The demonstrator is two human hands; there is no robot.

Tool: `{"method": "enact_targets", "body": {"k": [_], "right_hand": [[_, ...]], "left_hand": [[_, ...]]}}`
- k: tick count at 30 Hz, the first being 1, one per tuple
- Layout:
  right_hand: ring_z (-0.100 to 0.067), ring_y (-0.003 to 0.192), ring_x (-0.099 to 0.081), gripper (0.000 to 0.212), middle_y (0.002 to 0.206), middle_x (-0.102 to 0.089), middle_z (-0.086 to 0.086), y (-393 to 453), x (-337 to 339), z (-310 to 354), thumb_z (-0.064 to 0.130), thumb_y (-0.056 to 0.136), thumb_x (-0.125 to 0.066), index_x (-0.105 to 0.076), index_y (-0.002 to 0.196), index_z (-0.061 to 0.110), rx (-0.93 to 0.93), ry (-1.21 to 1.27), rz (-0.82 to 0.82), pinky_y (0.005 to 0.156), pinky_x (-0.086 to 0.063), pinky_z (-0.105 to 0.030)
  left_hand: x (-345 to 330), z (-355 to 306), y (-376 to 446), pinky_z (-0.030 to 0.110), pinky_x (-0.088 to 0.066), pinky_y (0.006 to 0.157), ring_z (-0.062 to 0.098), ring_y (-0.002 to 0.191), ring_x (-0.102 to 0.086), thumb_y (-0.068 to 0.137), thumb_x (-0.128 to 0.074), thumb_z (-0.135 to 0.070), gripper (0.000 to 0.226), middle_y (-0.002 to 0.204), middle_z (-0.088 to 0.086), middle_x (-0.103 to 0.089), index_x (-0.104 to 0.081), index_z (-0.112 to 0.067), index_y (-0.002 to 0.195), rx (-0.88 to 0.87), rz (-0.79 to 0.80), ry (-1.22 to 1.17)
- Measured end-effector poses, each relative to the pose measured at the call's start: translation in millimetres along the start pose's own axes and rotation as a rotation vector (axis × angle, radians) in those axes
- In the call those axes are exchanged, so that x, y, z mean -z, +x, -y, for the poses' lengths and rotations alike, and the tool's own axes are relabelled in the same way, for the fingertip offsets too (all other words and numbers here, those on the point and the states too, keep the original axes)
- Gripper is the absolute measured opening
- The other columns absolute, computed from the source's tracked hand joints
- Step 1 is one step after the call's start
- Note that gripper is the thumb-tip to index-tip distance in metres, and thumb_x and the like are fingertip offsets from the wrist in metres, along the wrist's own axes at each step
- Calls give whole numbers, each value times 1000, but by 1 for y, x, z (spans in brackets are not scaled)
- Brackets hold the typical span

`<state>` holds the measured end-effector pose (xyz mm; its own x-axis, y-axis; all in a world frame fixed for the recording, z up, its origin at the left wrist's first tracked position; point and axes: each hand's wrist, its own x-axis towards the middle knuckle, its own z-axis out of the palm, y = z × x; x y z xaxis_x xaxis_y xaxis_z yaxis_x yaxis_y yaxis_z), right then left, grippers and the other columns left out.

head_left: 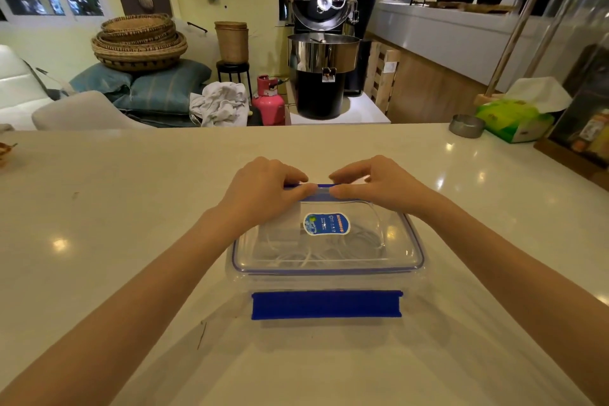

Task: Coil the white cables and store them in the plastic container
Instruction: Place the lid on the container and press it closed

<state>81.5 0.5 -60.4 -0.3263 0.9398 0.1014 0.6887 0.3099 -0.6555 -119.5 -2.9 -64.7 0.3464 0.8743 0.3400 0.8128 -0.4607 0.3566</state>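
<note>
A clear plastic container (pixel 408 260) stands on the white counter, its transparent lid with a blue seal and an oval sticker (pixel 326 223) lying on top. Coiled white cables (pixel 296 257) show through the lid inside it. The near blue latch flap (pixel 326 304) sticks out flat toward me, unclipped. My left hand (pixel 263 189) and my right hand (pixel 382 186) rest side by side on the far blue latch flap (pixel 321 187), fingers curled over it and thumbs pressing its near side.
A metal ashtray (pixel 467 129) and a green tissue box (pixel 517 120) sit at the counter's far right. A small item lies at the left edge (pixel 5 152). Beyond the counter stand a pink gas cylinder (pixel 268 102) and a coffee roaster (pixel 321 43).
</note>
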Motion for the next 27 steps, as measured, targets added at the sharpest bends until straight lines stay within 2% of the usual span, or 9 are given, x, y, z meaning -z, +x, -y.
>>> {"method": "enact_targets", "body": {"k": [3,5,8,10,14,17,20,22,27], "right_hand": [[-5,102,-55,23,108,-63,11,-29,-1,11,30,81,-65,-65,104,29,140,-31,-205,88,-42,-22],[-1,103,-56,20,105,-62,18,-56,-8,16,30,81,-64,-65,101,32,255,21,-259,91,-43,-20],[0,102,-58,23,107,-63,16,-92,-28,19,33,81,-58,-69,100,24,395,-26,-278,90,-44,-16],[-1,101,-59,24,105,-63,14,-107,-40,17,30,83,-54,-69,99,19,462,-93,-329,90,-46,-19],[0,108,-55,29,112,-62,10,-124,-52,8,32,87,-52,-63,109,18,512,-150,-385,92,-46,-24],[-4,117,-51,45,123,-57,6,-132,-59,-1,41,84,-57,-50,122,19,574,-293,-396,97,-44,-30],[-9,121,-49,54,127,-54,3,-134,-64,-6,41,79,-64,-48,124,16,616,-414,-437,97,-42,-33],[-11,120,-51,52,126,-55,2,-132,-67,-7,36,78,-68,-51,123,14,630,-451,-481,96,-43,-33],[-12,114,-56,45,123,-59,1,-131,-71,-7,24,76,-72,-58,117,12,661,-474,-580,93,-46,-33]], "left_hand": [[8,-7,-27,36,-52,83,17,97,-66,84,-52,-45,36,106,-1,-72,-70,-22,105,-204,-64,-46],[13,-13,-51,34,-54,82,13,97,-67,83,-49,-43,36,105,-1,-73,-72,-22,101,-325,-105,-98],[9,-16,-80,28,-52,84,11,97,-66,85,-51,-33,30,104,-1,-73,-72,-18,98,-483,-131,-66],[1,-15,-95,26,-51,86,12,97,-66,87,-51,-29,28,103,0,-73,-72,-14,98,-552,-162,-35],[-14,-12,-116,26,-49,89,13,104,-64,87,-54,-28,30,108,2,-71,-70,-9,104,-554,-250,-3],[-19,-11,-124,30,-48,92,16,109,-62,84,-59,-34,38,116,5,-67,-66,-7,110,-562,-274,77],[-21,-11,-127,32,-47,93,17,112,-60,78,-64,-45,54,121,6,-64,-63,-6,115,-574,-265,180],[-21,-10,-128,32,-46,94,19,113,-60,75,-67,-47,60,123,8,-63,-61,-5,117,-586,-255,243],[-25,-8,-126,32,-46,92,21,108,-63,78,-69,-26,44,119,10,-65,-63,-4,115,-612,-343,298]]}}
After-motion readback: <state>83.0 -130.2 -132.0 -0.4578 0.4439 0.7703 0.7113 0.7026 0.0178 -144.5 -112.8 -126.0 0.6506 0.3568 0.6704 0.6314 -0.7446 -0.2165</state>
